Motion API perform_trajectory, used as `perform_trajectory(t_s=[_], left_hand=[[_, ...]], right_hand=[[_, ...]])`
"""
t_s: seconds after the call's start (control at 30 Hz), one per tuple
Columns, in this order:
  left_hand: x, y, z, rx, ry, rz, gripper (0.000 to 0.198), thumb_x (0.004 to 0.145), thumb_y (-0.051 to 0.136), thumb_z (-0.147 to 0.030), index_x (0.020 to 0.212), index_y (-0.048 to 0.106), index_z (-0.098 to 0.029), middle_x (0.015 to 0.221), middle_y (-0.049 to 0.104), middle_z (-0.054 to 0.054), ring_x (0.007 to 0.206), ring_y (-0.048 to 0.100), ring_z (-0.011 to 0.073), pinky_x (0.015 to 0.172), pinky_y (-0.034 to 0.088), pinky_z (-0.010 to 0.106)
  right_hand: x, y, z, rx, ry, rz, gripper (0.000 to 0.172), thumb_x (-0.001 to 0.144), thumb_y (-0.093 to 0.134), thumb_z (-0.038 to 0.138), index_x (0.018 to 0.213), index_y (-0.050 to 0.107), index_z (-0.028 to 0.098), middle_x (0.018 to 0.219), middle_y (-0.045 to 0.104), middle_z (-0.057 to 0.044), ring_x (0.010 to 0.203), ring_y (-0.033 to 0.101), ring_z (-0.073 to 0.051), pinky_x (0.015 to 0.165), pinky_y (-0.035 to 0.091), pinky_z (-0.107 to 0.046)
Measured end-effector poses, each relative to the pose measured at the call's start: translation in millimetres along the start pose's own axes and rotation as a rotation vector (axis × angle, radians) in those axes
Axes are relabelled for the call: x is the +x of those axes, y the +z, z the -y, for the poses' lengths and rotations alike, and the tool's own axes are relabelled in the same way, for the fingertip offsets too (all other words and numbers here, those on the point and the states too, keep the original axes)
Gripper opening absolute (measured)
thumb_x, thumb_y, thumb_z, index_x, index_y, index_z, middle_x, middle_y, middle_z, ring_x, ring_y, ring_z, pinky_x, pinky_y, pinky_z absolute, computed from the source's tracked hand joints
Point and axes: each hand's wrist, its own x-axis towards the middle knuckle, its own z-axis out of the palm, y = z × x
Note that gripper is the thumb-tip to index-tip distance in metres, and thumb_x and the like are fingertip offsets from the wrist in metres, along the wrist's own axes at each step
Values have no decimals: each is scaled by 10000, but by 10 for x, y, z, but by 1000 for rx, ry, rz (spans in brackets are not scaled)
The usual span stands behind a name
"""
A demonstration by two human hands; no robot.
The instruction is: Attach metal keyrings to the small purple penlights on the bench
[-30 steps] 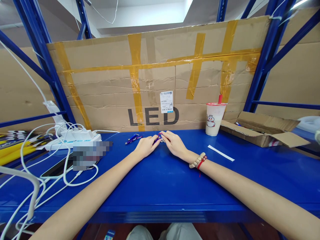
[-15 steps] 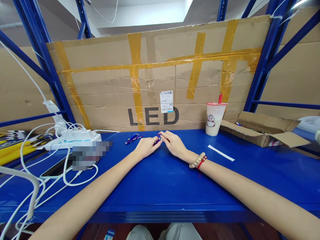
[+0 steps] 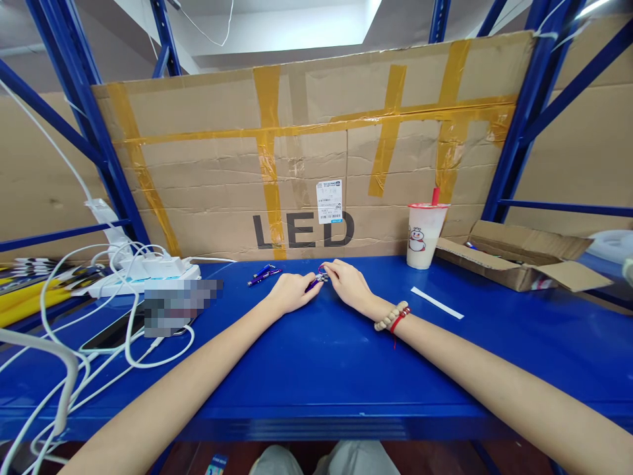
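Slanting inward across the blue surface (image 3: 316, 363), my two forearms formed a wide V, with the hands close together at its far tip. My left hand (image 3: 291, 292) lay back upward, low over the surface, its thumb and fingers closed on a small purple item (image 3: 311, 286) with a silvery end pointing to my right. That item sat between my hands; I could not tell whether it touched the surface. My right hand (image 3: 347, 284) angled in from the other side, knuckles up, fingers bent, its fingertips pinching a thin purple loop (image 3: 321, 268) beside the silvery end. A beaded bracelet (image 3: 390, 319) circled my right wrist. Beyond my left hand, just beside it, lay some blue and purple items (image 3: 264, 274).
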Motion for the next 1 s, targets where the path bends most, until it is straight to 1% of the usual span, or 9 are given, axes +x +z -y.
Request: perform_trajectory(t_s=[0.1,0.17,0.27,0.37,0.5,0.57,0.8,0.9,1.0], left_hand=[[2,-2,-1,-2,-17,9,366,893,280,-406,844,562,-178,683,662,47,604,618,175,529,372,230],[3,-6,-5,-2,-41,13,374,895,274,-405,840,562,-175,681,663,50,608,620,178,527,369,231],[5,-17,-12,-2,-74,22,386,899,262,-404,837,562,-170,684,666,57,624,626,184,523,366,230],[8,-28,-17,2,-88,31,390,902,254,-405,853,562,-170,700,672,63,638,630,189,521,362,231],[9,-35,-17,2,-93,35,390,902,255,-412,866,559,-169,700,672,62,641,630,191,515,356,228],[9,-38,-17,0,-93,36,392,902,254,-413,861,557,-169,693,669,60,637,629,188,508,350,225],[8,-56,-28,-4,-96,43,387,901,255,-412,849,557,-175,682,665,52,625,624,184,499,340,224],[8,-60,-29,-7,-97,53,382,901,258,-408,863,559,-175,689,666,56,626,622,185,510,350,225],[8,-59,-26,-9,-94,54,383,901,256,-407,869,559,-175,697,668,59,632,624,188,513,355,227]], right_hand=[[3,-19,4,17,61,26,277,907,325,218,921,601,206,938,623,-30,873,563,-132,727,378,-219],[9,-37,2,32,151,15,291,910,309,248,895,597,220,950,636,-16,871,568,-132,695,368,-217],[20,-67,-24,4,291,10,357,913,271,326,810,599,228,857,659,-3,800,581,-143,609,336,-222],[29,-87,-59,-75,360,75,383,886,302,363,720,614,214,760,664,-17,721,585,-156,544,292,-231],[30,-96,-63,-117,388,182,321,821,400,345,666,651,220,691,662,-23,677,584,-161,526,283,-237],[27,-98,-52,-130,390,204,290,792,436,349,662,664,225,676,661,-26,671,586,-167,527,291,-239],[35,-98,-71,-188,402,196,214,745,507,371,735,669,232,763,677,-31,734,602,-183,565,330,-240],[39,-98,-86,-209,373,176,191,755,513,361,803,656,243,797,680,-25,773,608,-186,583,342,-240],[39,-102,-80,-297,325,182,191,782,498,345,852,636,232,810,679,-43,788,617,-201,595,354,-251]])
